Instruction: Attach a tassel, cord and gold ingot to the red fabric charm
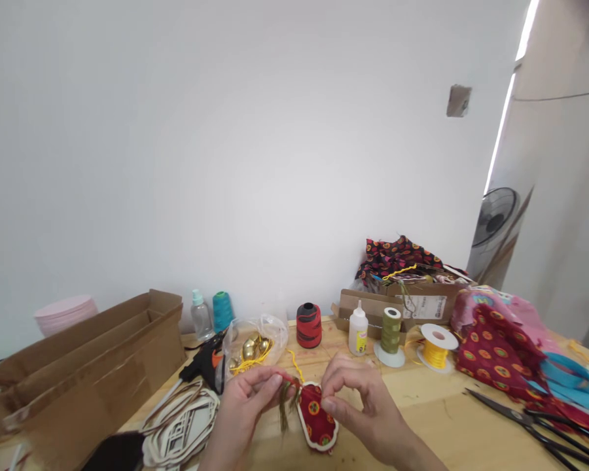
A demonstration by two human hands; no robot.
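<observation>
Head view: near on the worktop (422, 400), the right hand (362, 402) and left hand (249, 400) flank the red pendant (319, 425), presumably to steady it; the left grip pinches the green tassel (283, 412); whether the right grasps anything, I cannot tell.

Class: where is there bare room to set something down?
Mostly bare tabletop lies between the right hand and scissors, in front of the yellow spool, with a smaller gap between red-black spool and white bottle. The left is crowded: cardboard box, glue gun.
</observation>
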